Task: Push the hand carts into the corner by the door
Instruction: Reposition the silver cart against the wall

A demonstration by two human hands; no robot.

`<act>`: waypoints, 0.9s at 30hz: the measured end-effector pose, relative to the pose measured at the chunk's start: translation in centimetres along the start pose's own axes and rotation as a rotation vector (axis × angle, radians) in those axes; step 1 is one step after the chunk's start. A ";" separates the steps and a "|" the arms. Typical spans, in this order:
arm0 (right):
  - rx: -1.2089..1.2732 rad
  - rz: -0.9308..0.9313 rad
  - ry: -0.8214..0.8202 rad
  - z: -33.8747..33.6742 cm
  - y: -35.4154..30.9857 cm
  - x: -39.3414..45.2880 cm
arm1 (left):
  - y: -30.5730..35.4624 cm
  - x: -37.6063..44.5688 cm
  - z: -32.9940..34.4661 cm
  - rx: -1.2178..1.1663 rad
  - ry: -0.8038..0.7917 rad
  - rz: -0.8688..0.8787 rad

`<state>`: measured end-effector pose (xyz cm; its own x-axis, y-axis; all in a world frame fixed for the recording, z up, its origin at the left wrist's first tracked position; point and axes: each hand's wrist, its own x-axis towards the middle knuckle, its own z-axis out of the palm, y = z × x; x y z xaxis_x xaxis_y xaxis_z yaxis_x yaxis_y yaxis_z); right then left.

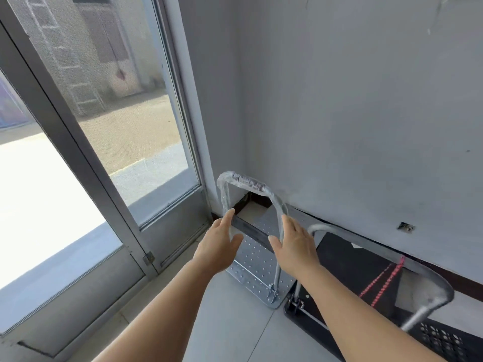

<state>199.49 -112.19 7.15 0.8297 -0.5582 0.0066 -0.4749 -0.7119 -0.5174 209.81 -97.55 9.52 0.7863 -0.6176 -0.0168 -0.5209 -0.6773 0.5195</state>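
A silver hand cart [257,267] with a perforated metal deck stands in the corner between the glass door and the wall. Its upright handle [245,182] is wrapped in clear plastic. My left hand [219,248] is open beside the handle's left leg, fingertips at it. My right hand [294,246] is open at the handle's right leg; neither hand grips it. A second cart [366,273] with a black deck, a grey handle and a red cord lies just right of the silver one, along the wall.
The glass door [125,142] with its grey metal frame fills the left side. A grey wall [352,126] with a dark baseboard runs along the right. Light floor tiles [235,322] lie under my forearms.
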 end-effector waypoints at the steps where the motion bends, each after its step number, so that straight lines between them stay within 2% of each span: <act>1: -0.004 0.002 0.003 -0.1 -0.3 1.3 | -0.4 1.4 -0.3 0.004 -0.002 -0.002; 13: -0.004 0.154 -0.038 2.7 -1.1 14.5 | -6.5 17.2 -0.4 0.052 -0.125 0.017; 20: -0.023 0.355 -0.040 6.3 -3.1 24.1 | -10.4 30.1 0.4 0.089 -0.260 0.157; 27: -0.147 0.529 -0.059 9.5 -4.2 30.1 | -13.5 40.0 2.3 0.260 -0.364 0.332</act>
<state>229.26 -121.97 1.35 0.4799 -0.8343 -0.2715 -0.8639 -0.3955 -0.3119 247.50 -114.02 -0.10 0.4247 -0.8815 -0.2063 -0.8221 -0.4709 0.3199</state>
